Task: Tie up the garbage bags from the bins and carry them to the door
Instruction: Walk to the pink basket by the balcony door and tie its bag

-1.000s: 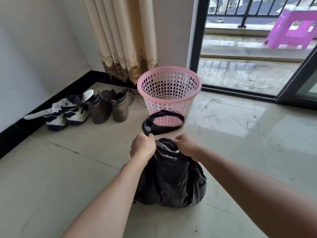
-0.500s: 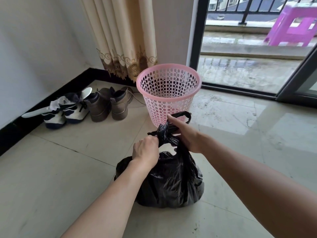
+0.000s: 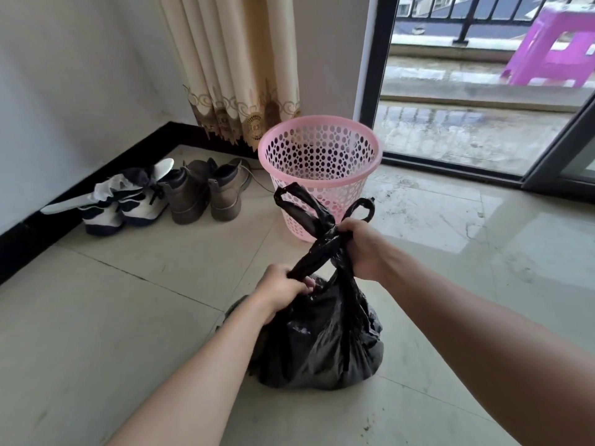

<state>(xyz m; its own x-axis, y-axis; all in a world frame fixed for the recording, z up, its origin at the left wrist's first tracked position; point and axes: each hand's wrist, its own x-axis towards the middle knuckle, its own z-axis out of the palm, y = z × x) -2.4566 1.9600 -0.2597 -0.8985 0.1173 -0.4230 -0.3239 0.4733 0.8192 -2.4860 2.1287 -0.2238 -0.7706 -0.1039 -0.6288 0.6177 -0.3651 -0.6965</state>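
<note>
Now | right hand (image 3: 362, 249) raised higher | garbage bag (image 3: 322, 342) handles crossed

The garbage bag (image 3: 318, 342) is glossy black; the perforated bin (image 3: 318, 169) is pink; the curtain (image 3: 231, 66) is cream with gold scrollwork; the stool (image 3: 553, 49) is purple.

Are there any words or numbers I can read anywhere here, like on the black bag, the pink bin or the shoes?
None can be read.
Black garbage bag: plain, no print.
Pink bin: only round holes, no label.
Shoes: no brand visible.
Curtain: a gold pattern along the hem, not letters.
Purple stool: no writing.
</note>
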